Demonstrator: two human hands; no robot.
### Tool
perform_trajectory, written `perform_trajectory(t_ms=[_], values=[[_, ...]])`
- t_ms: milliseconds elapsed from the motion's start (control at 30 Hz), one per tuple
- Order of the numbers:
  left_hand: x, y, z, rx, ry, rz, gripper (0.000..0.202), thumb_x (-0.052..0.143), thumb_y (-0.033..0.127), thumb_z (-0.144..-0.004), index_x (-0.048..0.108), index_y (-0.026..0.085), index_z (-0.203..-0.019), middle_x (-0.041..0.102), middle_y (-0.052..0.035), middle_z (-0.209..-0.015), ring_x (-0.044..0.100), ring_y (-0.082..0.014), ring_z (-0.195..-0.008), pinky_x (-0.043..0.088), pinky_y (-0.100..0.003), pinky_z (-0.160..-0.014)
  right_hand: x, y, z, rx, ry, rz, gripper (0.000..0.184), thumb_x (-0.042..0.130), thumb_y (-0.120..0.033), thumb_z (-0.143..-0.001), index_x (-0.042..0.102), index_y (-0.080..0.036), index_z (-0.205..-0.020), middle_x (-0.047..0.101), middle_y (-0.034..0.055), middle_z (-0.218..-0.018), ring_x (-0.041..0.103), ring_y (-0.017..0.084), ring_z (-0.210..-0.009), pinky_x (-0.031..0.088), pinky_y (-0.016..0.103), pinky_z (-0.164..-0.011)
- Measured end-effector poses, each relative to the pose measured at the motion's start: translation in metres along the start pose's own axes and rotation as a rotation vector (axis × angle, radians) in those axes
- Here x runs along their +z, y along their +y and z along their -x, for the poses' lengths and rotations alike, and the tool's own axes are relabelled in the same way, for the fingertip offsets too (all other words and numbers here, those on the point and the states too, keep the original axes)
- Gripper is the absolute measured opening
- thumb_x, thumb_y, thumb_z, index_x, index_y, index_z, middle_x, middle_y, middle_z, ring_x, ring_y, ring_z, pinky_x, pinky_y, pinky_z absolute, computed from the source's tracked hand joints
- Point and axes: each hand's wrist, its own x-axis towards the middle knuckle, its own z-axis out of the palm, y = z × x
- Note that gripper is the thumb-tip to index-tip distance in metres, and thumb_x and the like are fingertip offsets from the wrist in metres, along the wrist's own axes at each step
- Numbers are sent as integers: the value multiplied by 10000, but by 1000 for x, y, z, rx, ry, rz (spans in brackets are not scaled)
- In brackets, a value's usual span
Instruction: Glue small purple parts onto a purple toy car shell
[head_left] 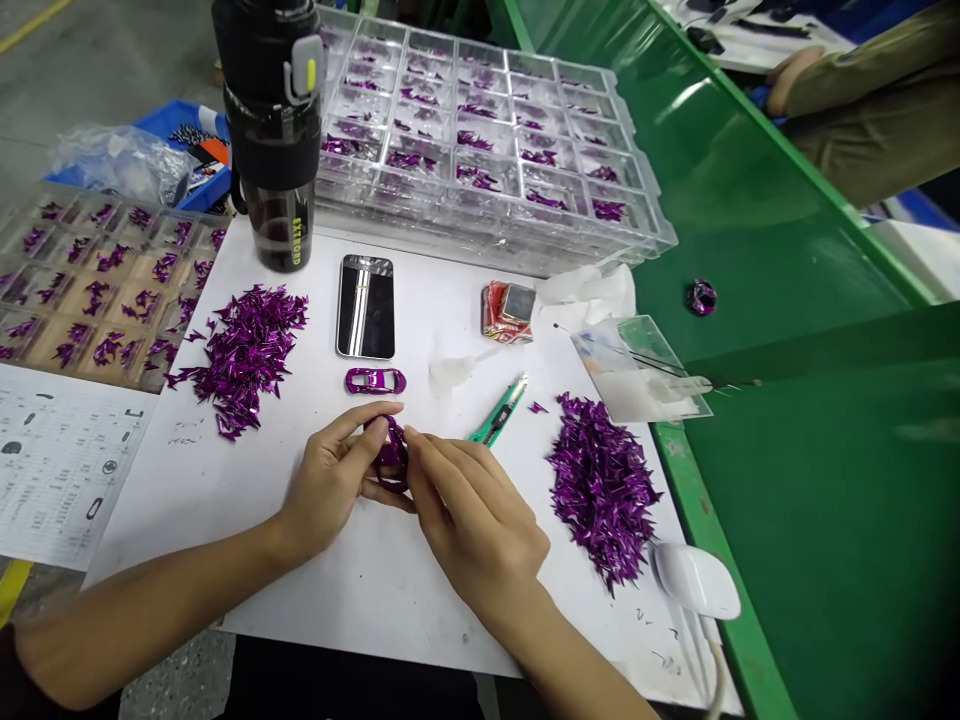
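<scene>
My left hand grips a shiny purple toy car body between thumb and fingers, above the white work surface. Close against its right side is my right hand, thumb and fingertips pinched together; whatever they may hold is too small to see. Just beyond my hands lies a second purple toy car shell. A heap of small pointed purple pieces spreads to the left, and another purple pile sits to the right. A green utility knife rests near my right hand.
At the back stand stacked clear compartment trays and a black bottle. A phone, red box, clear bag and white mouse lie around. Green conveyor sides border the right; a person's arm shows beyond.
</scene>
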Motion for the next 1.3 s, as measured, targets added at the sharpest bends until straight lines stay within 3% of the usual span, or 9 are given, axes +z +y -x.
perform_trajectory(t_ms=[133,300,533,800,967,1067,1167,1233,1300], values=[[2,1,-1,-7,21,21,291,769,414,-882,728,224,-1099,647,12,-724,640,-134,-696,650,-290,-604,1,-3,1,-2,-6,47,426,660,60,-850,649,-129,-1232,753,119,-995,654,205,-861,610,325,-718],[4,2,-1,-7,85,70,276,803,396,-849,743,202,-1036,673,0,-775,655,-127,-670,635,-261,-572,3,-9,3,218,-64,-70,323,620,-44,-927,664,-205,-1204,755,61,-1019,597,183,-828,584,336,-709],[5,-1,0,27,75,52,280,826,366,-831,766,203,-1050,718,-22,-807,711,-171,-764,642,-279,-663,22,-25,11,211,24,159,320,705,-165,-900,593,-162,-1200,716,157,-1145,602,283,-1013,569,465,-802],[2,-1,-2,111,30,-99,201,815,327,-842,819,205,-1002,774,-38,-908,719,-166,-876,614,-248,-815,33,-27,9,517,5,55,83,621,-184,-900,550,-220,-922,731,32,-931,695,191,-843,580,317,-669],[-1,-1,2,228,36,-267,257,772,371,-872,811,194,-1054,777,-56,-994,712,-194,-898,618,-305,-849,37,-27,12,513,105,12,49,587,-181,-905,600,-215,-939,744,42,-987,706,190,-871,596,341,-757],[0,-4,10,295,-71,-478,425,682,418,-941,699,216,-1315,751,-74,-1086,705,-211,-950,612,-330,-881,23,-24,19,581,80,-203,177,653,-228,-893,656,-215,-1069,732,58,-1058,703,204,-940,611,360,-812],[1,-6,18,481,-332,-656,770,773,405,-878,418,312,-1555,695,-78,-1180,682,-227,-1024,596,-340,-920,-5,-24,31,738,126,-556,254,754,-274,-857,693,-237,-1101,692,70,-1130,691,220,-1020,619,368,-855],[3,-6,26,656,-456,-721,1008,847,361,-809,234,398,-1609,671,-55,-1188,670,-214,-1038,580,-344,-958,-26,-27,41,813,159,-762,336,786,-280,-852,677,-265,-1170,689,73,-1162,691,232,-1069,619,391,-901],[5,-7,39,757,-471,-792,1086,847,301,-816,126,439,-1616,671,-25,-1134,669,-182,-987,576,-324,-953,-44,-32,51,838,113,-905,412,788,-271,-865,636,-307,-1247,716,66,-1150,713,230,-1049,625,405,-907]])
